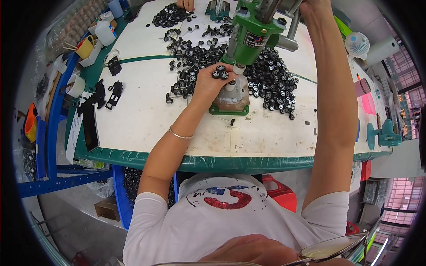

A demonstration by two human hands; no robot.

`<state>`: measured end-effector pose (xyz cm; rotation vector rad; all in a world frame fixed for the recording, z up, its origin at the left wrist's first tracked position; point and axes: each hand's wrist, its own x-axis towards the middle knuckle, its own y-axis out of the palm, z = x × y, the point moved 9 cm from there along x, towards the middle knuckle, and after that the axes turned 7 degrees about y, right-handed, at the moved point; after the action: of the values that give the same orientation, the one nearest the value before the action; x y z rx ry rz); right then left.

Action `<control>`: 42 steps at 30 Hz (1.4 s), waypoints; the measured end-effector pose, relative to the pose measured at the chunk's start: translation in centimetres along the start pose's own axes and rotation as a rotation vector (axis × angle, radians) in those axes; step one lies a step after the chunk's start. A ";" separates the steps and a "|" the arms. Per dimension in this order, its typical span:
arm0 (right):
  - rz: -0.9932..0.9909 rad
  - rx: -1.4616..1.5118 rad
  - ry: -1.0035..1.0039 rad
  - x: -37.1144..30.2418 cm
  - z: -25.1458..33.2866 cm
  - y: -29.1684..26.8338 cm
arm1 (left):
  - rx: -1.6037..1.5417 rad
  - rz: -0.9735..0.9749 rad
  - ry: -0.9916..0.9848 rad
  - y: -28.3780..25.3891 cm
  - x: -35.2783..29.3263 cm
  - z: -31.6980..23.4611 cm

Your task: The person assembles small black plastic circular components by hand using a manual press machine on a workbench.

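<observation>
A green hand press [250, 46] stands on the table in front of me. My left hand [207, 83] is at its lower post, its fingers closed around several small black toy wheels [220, 74] with silver hubs. Another wheel [232, 82] sits on the white post [230, 87] of the press base, just below the white-tipped ram [239, 69]. Raised at the top edge, my right hand [314, 6] is closed on the press lever [294, 25]; part of that hand is cut off by the frame.
Wheels on metal axles [186, 66] are heaped left of the press, loose wheels [273, 80] to its right. One wheel with an axle [232, 122] lies before the base. Black plastic chassis parts [114, 95] lie at the left. A co-worker's hand [185, 4] is at the far edge.
</observation>
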<state>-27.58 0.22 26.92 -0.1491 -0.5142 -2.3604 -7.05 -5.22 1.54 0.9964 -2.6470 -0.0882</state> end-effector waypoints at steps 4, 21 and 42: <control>0.168 0.291 0.236 -0.9 0.3 -0.3 | 0.011 0.014 -0.041 0.1 -0.2 -0.2; 0.833 0.083 -0.510 -14.4 5.4 0.8 | 0.080 0.036 -0.013 0.1 -0.5 0.0; 0.223 0.493 0.751 -2.5 -4.4 0.2 | -0.360 -0.221 -0.154 -2.8 -2.3 0.3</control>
<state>-25.43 -0.21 22.33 0.8263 -0.6307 -1.8190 -3.72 -5.85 0.14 1.1857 -2.5114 -0.6895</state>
